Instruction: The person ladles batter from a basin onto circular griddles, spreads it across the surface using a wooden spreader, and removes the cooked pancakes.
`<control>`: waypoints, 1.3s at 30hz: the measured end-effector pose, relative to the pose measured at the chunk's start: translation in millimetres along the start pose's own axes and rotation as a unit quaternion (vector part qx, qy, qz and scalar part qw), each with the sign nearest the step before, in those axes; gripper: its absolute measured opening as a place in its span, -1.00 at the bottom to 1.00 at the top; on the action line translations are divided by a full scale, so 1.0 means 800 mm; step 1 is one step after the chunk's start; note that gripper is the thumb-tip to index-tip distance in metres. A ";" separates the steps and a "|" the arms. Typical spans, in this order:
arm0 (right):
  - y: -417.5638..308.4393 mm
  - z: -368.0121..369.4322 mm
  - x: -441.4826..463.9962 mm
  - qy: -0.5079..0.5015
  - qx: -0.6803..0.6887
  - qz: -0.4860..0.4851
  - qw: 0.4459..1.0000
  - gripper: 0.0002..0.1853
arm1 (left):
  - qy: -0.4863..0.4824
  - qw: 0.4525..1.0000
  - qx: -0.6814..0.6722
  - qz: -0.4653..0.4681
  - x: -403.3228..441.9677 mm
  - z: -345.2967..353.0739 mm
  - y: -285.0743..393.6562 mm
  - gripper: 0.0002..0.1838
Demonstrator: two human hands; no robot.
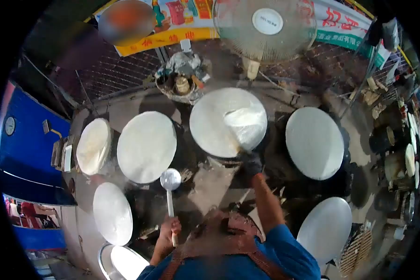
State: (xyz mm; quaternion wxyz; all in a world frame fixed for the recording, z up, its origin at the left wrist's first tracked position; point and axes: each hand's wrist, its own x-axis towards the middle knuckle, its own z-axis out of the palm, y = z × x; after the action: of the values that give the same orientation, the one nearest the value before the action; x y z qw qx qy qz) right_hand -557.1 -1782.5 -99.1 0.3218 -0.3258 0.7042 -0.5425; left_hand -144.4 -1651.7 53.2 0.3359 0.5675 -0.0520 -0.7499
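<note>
My left hand (pixel 167 233) is closed round the handle of a ladle (pixel 171 179), its round bowl raised near the second griddle from the left. On my right hand (pixel 253 165) is a dark glove. It grips the handle of a tool (pixel 239 148) that reaches onto the middle round griddle (pixel 207 121); motion and steam blur the tool's head. White batter (pixel 242 117) lies in a bright, thick patch on that griddle's right half, with a thinner pale layer around it.
More round pans stand around: left (pixel 147 147), far left (pixel 93 147), lower left (pixel 112 214), right (pixel 315 142) and lower right (pixel 326 228). A metal basin (pixel 108 256) sits bottom left. A fan (pixel 266 44) stands ahead, beside a cluttered basket (pixel 186 95).
</note>
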 end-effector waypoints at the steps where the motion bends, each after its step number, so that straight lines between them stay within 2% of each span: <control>1: -0.005 -0.027 -0.002 -0.024 0.015 0.013 1.000 -0.67 | -0.015 1.000 0.008 0.007 -0.012 0.010 0.013 -0.85; 4: -0.014 -0.078 -0.006 -0.051 0.017 0.032 0.998 -0.67 | -0.004 0.998 0.040 0.037 -0.032 0.014 0.035 -0.93; 6: 0.010 -0.041 -0.043 -0.017 -0.022 0.008 1.000 -0.67 | -0.015 0.999 0.025 0.035 -0.022 -0.005 0.034 -0.91; 7: 0.015 -0.018 -0.062 -0.005 -0.047 -0.012 0.999 -0.67 | -0.105 0.990 -0.092 -0.037 0.003 -0.042 0.029 -0.87; 9: 0.014 0.004 -0.080 -0.014 -0.108 -0.070 0.992 -0.67 | -0.066 0.998 -0.011 -0.003 -0.006 -0.010 0.045 -0.94; 11: -0.001 -0.035 -0.073 -0.046 -0.242 -0.212 0.946 -0.67 | -0.081 0.995 -0.038 -0.033 -0.013 -0.008 0.046 -0.91; 12: -0.007 -0.053 -0.061 -0.050 -0.258 -0.222 0.939 -0.67 | -0.094 0.993 -0.049 -0.046 -0.009 -0.003 0.052 -0.88; 13: -0.004 -0.073 -0.037 -0.054 -0.251 -0.206 0.944 -0.66 | -0.126 0.986 -0.088 -0.061 -0.003 -0.007 0.057 -0.82; 15: 0.010 -0.094 0.018 -0.051 -0.145 -0.046 0.987 -0.66 | -0.194 0.961 -0.148 -0.127 0.016 -0.028 0.056 -0.69; 16: 0.018 -0.093 0.033 -0.044 -0.123 -0.009 0.991 -0.66 | -0.181 0.961 -0.156 -0.137 0.020 -0.024 0.058 -0.69; 20: 0.030 -0.072 0.019 -0.056 -0.114 0.003 0.992 -0.65 | -0.173 0.960 -0.151 -0.160 0.060 -0.017 0.072 -0.69; 22: 0.024 -0.096 0.014 -0.075 -0.110 0.010 0.991 -0.65 | -0.154 0.957 -0.178 -0.168 0.053 0.025 0.086 -0.69; 23: 0.020 -0.107 0.017 -0.079 -0.107 0.014 0.991 -0.65 | -0.165 0.971 -0.084 -0.149 0.087 0.006 0.090 -0.66; 24: 0.020 -0.114 0.016 -0.078 -0.106 0.016 0.991 -0.65 | -0.217 0.942 -0.134 -0.218 0.092 0.030 0.102 -0.63; 25: 0.022 -0.115 0.013 -0.077 -0.105 0.019 0.991 -0.64 | -0.184 0.975 -0.011 -0.125 0.090 0.056 0.109 -0.61; 27: 0.027 -0.098 0.001 -0.071 -0.106 0.018 0.992 -0.64 | -0.123 0.982 -0.102 -0.100 0.106 0.105 0.117 -0.66; 29: 0.028 -0.098 -0.013 -0.078 -0.110 0.021 0.991 -0.64 | -0.129 0.991 0.017 -0.043 0.111 0.155 0.129 -0.72; 31: 0.022 -0.117 -0.025 -0.096 -0.109 0.038 0.989 -0.64 | -0.155 0.988 -0.012 -0.024 0.131 0.183 0.126 -0.79; 33: 0.014 -0.128 -0.040 -0.091 -0.112 0.039 0.989 -0.63 | -0.126 0.992 0.014 0.028 0.134 0.217 0.121 -0.81; 35: 0.009 -0.110 -0.065 -0.057 -0.127 0.018 0.990 -0.63 | -0.134 0.991 0.022 0.014 0.146 0.248 0.105 -0.79; 37: -0.005 -0.067 -0.089 -0.024 -0.161 -0.018 0.987 -0.63 | -0.167 0.976 0.090 0.107 0.167 0.277 0.078 -0.82; 38: -0.018 -0.047 -0.099 -0.018 -0.184 -0.033 0.982 -0.62 | -0.143 0.982 0.086 0.092 0.176 0.288 0.066 -0.77; 39: -0.036 -0.033 -0.106 -0.019 -0.221 -0.049 0.974 -0.62 | -0.147 0.987 0.057 0.028 0.200 0.295 0.055 -0.78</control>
State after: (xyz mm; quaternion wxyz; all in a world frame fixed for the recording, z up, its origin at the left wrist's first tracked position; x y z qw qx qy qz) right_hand -526.3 -1705.2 -57.5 0.2286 -0.4332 0.7837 -0.3820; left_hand -354.8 -1847.1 25.8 0.3129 0.4678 -0.1593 -0.8111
